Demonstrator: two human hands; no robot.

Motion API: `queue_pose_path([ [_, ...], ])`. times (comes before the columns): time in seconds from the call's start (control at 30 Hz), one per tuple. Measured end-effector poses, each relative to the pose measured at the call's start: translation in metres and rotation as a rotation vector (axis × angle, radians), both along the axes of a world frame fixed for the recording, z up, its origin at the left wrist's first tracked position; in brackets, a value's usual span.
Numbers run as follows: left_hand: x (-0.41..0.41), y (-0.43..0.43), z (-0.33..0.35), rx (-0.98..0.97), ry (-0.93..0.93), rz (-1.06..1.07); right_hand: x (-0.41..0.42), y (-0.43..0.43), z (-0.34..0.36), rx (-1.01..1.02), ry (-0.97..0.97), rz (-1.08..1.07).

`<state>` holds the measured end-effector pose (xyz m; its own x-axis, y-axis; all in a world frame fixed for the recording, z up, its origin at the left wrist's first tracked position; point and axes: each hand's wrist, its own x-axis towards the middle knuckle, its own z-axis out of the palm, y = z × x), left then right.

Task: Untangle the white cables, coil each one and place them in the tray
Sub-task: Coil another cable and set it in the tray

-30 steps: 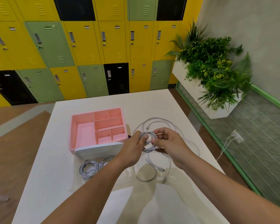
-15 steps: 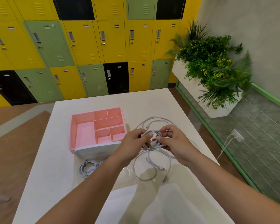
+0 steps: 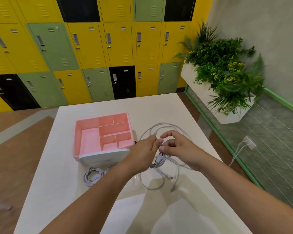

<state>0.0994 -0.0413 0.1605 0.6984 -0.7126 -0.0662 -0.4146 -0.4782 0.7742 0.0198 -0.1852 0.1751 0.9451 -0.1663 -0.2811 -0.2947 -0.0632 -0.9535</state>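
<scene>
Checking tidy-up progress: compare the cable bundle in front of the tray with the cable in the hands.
The bundle is a compact coil; the held cable trails loose loops over the table. The bundle lies unheld; the held cable is pinched between left hand and right hand. Both are white and outside the pink tray.

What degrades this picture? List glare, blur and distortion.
Head view: wide-angle lens bows the lockers. Head view, foreground: the glossy table mirrors both forearms. Head view, centre: left hand, right hand and the cable bundle they hold look slightly motion-soft.
</scene>
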Motion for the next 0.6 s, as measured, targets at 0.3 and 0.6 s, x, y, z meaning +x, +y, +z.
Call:
queue_pose_path([
  [0.3,0.0,-0.003,-0.009,-0.162,0.048,0.087,-0.006,-0.001,0.0,0.348,0.01,-0.103],
  [0.6,0.002,-0.005,-0.008,-0.25,0.231,0.187,-0.009,0.012,-0.013,0.08,-0.135,-0.311],
])
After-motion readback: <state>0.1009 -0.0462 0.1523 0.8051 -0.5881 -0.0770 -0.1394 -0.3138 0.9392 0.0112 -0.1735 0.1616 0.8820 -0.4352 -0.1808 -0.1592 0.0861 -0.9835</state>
